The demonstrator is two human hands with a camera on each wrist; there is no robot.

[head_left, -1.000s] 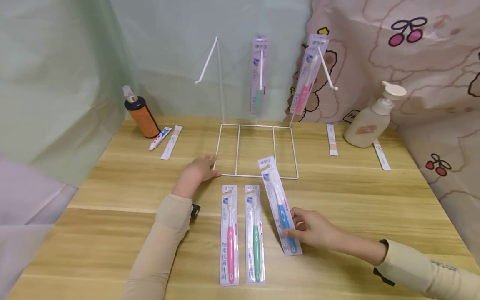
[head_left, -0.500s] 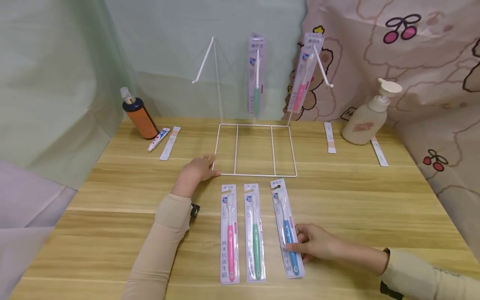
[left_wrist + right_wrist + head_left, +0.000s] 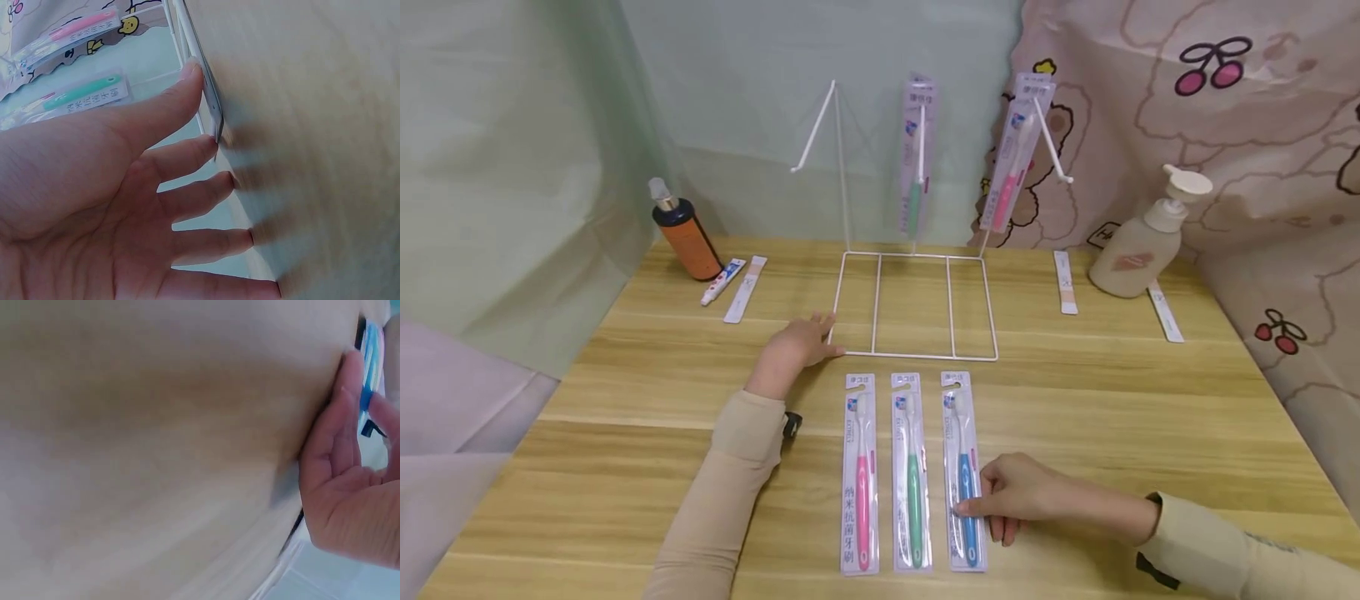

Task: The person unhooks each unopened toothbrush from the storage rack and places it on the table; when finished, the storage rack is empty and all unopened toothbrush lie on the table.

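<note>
My right hand (image 3: pixel 1022 492) pinches the lower part of a packaged blue toothbrush (image 3: pixel 964 467), thumb across its front and fingers at its right edge. The pack lies nearly straight on the table, to the right of a packaged green toothbrush (image 3: pixel 913 475) and a packaged pink toothbrush (image 3: pixel 861 475). In the right wrist view the blue pack (image 3: pixel 370 362) shows at the fingertips. My left hand (image 3: pixel 797 343) rests at the front left corner of a white wire rack (image 3: pixel 921 357). Its fingers (image 3: pixel 203 244) are spread and extended in the left wrist view, thumb and index at the wire.
The rack's middle hook holds green toothbrush packs (image 3: pixel 917 158), its right hook pink ones (image 3: pixel 1017 154); its left hook (image 3: pixel 814 129) is bare. An orange-labelled bottle (image 3: pixel 688 242), a toothpaste tube (image 3: pixel 723 282) and a sachet (image 3: pixel 746 290) lie left. A pump bottle (image 3: pixel 1138 246) and two sachets (image 3: pixel 1065 282) are right.
My right hand has brought the blue toothbrush pack down from near the rack's front edge and straightened it beside the green one. The left hand has stayed at the rack's corner.
</note>
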